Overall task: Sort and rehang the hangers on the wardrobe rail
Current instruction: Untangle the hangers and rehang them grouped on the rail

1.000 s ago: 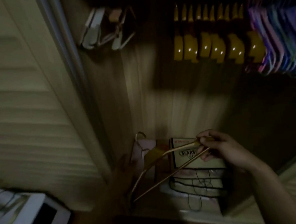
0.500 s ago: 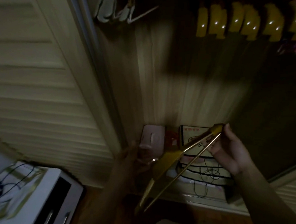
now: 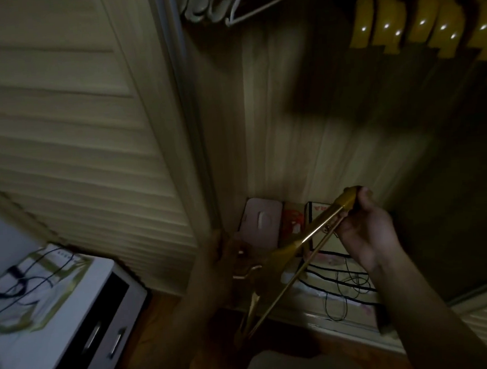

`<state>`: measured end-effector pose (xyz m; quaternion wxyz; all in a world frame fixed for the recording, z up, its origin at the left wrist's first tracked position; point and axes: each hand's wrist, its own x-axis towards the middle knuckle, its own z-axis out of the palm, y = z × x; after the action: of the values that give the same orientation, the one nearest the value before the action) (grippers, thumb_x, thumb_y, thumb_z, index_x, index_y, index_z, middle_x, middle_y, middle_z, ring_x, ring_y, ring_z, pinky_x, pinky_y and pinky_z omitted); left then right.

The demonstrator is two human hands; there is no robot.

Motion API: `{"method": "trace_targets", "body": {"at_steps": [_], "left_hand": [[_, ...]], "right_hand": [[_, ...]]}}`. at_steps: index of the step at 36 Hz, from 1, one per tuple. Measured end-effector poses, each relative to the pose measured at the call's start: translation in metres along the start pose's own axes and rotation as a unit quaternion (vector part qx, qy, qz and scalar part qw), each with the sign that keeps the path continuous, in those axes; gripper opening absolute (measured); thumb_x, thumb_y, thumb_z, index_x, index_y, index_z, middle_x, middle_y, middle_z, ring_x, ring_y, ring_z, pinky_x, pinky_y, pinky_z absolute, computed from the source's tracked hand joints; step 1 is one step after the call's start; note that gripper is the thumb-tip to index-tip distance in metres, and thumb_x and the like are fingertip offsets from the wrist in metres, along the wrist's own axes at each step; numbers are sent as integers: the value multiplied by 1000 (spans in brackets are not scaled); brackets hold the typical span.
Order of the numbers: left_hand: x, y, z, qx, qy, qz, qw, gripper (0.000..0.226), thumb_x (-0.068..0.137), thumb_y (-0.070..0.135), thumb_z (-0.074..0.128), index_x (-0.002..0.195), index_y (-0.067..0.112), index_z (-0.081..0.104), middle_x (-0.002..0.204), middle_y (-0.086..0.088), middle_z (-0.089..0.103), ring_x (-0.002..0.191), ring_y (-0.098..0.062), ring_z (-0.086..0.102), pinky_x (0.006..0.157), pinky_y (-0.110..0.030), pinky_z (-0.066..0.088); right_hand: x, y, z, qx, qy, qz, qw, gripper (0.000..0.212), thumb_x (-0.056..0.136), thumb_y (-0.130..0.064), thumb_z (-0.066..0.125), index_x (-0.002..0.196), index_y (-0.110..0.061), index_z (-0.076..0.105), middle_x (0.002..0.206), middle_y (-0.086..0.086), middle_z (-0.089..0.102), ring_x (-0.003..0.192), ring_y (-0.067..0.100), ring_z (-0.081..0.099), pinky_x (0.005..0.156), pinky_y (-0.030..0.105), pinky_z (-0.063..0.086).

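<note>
1. The right hand (image 3: 363, 230) is seen low in the wardrobe opening, its fingers curled round the upper end of a golden hanger (image 3: 293, 255); the shoulder tip of the hanger is pinched between thumb and fingers.
2. The left hand (image 3: 227, 260) is held lower and to the left, near the hanger's hook (image 3: 247, 272). It is dark and blurred, so whether the hook is gripped or the fingers are merely beside it cannot be told.
3. The hanger is stretched diagonally between the two hands: its upper end is held at the right hand, and its far end is pointed down and to the left, below the left hand, above the wooden floor (image 3: 276, 343).
4. The two hands are kept apart, with the hanger's bars running between them.
5. Behind the hanger, on the wardrobe floor, a pink box (image 3: 261, 223), a red packet (image 3: 292, 224) and a carton with black cords (image 3: 344, 286) are set side by side.
6. At the top right a row of yellow hangers (image 3: 427, 24) is hung, and at the top centre a group of white hangers (image 3: 218, 4) is seen.
7. The louvred door (image 3: 68, 133) is seen on the left, with a white drawer unit (image 3: 74, 334) below it.
</note>
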<state>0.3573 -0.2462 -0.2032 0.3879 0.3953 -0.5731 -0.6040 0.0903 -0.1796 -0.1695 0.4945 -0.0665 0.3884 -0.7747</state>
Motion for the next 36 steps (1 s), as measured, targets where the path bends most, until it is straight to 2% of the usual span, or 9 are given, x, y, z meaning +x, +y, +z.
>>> {"method": "trace_targets", "body": {"at_steps": [6, 9, 13, 17, 23, 27, 30, 33, 36], "left_hand": [[-2, 12, -8, -8, -1, 61, 998, 21, 97, 38, 55, 77, 40, 62, 81, -4, 74, 71, -24, 75, 52, -22, 52], [-8, 12, -10, -26, 15, 74, 997, 24, 99, 38, 53, 77, 39, 62, 82, 1, 75, 72, -14, 74, 55, -18, 52], [-16, 15, -22, -1, -44, 18, 999, 19, 90, 40, 66, 104, 28, 64, 98, -2, 72, 90, -22, 69, 83, -43, 56], [-41, 12, -56, 244, -237, -31, 940, 27, 96, 33, 62, 121, 23, 59, 95, 16, 68, 66, 9, 62, 56, -8, 46], [-58, 23, -83, 226, -138, -64, 962, 15, 96, 19, 62, 108, 20, 71, 83, 7, 70, 61, 6, 60, 54, -11, 46], [-51, 47, -81, 235, -62, -56, 968, 17, 95, 6, 62, 104, 17, 71, 91, -8, 72, 79, -24, 71, 67, -35, 57], [-35, 70, -68, 304, -30, -56, 951, 8, 97, 18, 61, 91, 20, 66, 74, -5, 66, 64, -22, 70, 53, -27, 53], [-20, 92, -46, 346, -12, -46, 937, 8, 95, 26, 63, 91, 19, 65, 76, -2, 68, 65, -16, 68, 63, -30, 55], [-7, 112, -17, 275, -51, -43, 959, 12, 89, 24, 67, 77, 20, 66, 54, 7, 64, 48, 0, 58, 48, -18, 46]], "right_hand": [[0, 3, 13, 1, -50, 17, 999, 40, 102, -45, 45, 76, -17, 59, 63, 0, 43, 58, 15, 51, 67, 36, 57], [0, 0, 21, 4, -41, 21, 999, 34, 101, -43, 48, 82, -17, 57, 67, -1, 43, 62, 14, 49, 97, 42, 49], [8, -12, 30, 22, 1, 33, 999, 27, 101, -42, 49, 92, -17, 53, 69, -3, 45, 59, 10, 47, 88, 34, 43], [22, -22, 36, 67, 36, 54, 996, 28, 102, -43, 44, 95, -17, 51, 63, -4, 45, 55, 8, 43, 79, 28, 41], [46, -14, 44, 95, 66, 103, 988, 36, 104, -45, 39, 93, -13, 51, 60, 0, 46, 55, 11, 42, 81, 24, 40], [49, -4, 58, -145, 60, 171, 973, 41, 104, -47, 40, 87, -13, 56, 67, 5, 61, 56, 16, 59, 58, 27, 52], [42, -3, 71, -430, 36, 108, 896, 28, 99, -36, 56, 104, -10, 64, 90, 5, 63, 73, 18, 59, 64, 29, 47], [26, -18, 92, -523, -45, 47, 850, 19, 97, -24, 60, 110, -13, 67, 103, 4, 67, 88, 17, 63, 74, 30, 52], [6, -43, 116, -579, -111, -30, 807, 16, 98, -12, 55, 107, -18, 67, 108, 5, 68, 95, 18, 63, 81, 30, 51]]}}
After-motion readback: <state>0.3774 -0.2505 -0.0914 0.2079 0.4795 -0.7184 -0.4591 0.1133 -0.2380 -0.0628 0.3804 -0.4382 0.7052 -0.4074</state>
